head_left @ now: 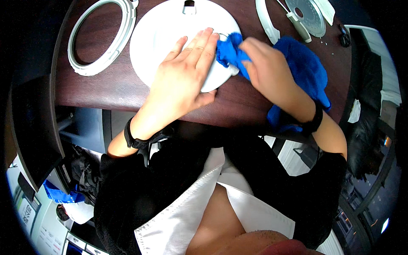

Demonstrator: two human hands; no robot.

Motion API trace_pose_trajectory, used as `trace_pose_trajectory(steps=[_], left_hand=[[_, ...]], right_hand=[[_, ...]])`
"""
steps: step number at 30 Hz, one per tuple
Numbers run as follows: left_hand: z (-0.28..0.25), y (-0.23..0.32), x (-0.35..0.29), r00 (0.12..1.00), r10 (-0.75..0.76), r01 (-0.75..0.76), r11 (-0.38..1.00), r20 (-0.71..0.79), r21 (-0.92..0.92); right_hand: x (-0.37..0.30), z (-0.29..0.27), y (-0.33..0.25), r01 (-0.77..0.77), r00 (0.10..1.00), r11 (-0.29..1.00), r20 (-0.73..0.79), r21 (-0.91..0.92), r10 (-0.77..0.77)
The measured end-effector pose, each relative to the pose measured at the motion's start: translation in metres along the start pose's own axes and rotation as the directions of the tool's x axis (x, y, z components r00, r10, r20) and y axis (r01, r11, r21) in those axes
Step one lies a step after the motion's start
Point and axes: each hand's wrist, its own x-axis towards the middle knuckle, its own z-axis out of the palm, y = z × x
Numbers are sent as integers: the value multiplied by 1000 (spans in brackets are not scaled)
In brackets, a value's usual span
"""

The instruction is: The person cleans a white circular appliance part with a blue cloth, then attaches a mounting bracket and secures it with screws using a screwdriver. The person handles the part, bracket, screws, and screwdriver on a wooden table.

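- White, smooth and plastic-looking, the round disc (155, 42) lies at about twelve o'clock in the head view, on the dark reddish-brown surface (100, 93); a slot opens near its own twelve o'clock.
- Judging by the pose, the step in hand is wiping the disc near its three o'clock rim with the blue cloth (308, 70).
- The left hand (180, 78) presses flat over the disc, fingers slightly spread, its grip released, apparently as a steadying weight.
- The right hand (267, 70) is slightly blurred, its grip pinching a bunched end of the cloth against the disc.
- The next move likely calls for light, even pressure along the rim, with the left palm shifted to uncover the middle.
- The cloth looks soft and plush; its loose part crumples at about four o'clock from the disc, by the near edge.
- A glossy white ring (126, 27), stepped along its rim, rests at nine o'clock from the disc, just beside it.
- Between two and three o'clock from the disc lie a curved white strip (264, 21) and a thin grey disc (315, 23) with a dark central hole.
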Motion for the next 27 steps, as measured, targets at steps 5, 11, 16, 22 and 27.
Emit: trace_pose_trajectory(steps=[5, 11, 16, 22, 27], left_hand=[[1, -1, 0, 999, 12, -12, 1000, -35, 20], [1, 0, -1, 999, -4, 4, 1000, -38, 7], [2, -1, 0, 999, -12, 12, 1000, -31, 23], [3, -1, -1, 999, 2, -2, 1000, -50, 0], [3, 0, -3, 998, -9, 9, 1000, -57, 0]], right_hand=[[33, 4, 28, -10, 994, 993, -109, -117, -3], [22, -1, 17, 16, 999, 1000, -32, 4, -16], [-7, -15, 11, -31, 987, 965, 160, 259, -11], [-26, -58, 22, -470, 835, 561, 137, 682, 533], [-60, -111, 61, -267, 670, 237, 3, 934, 743]])
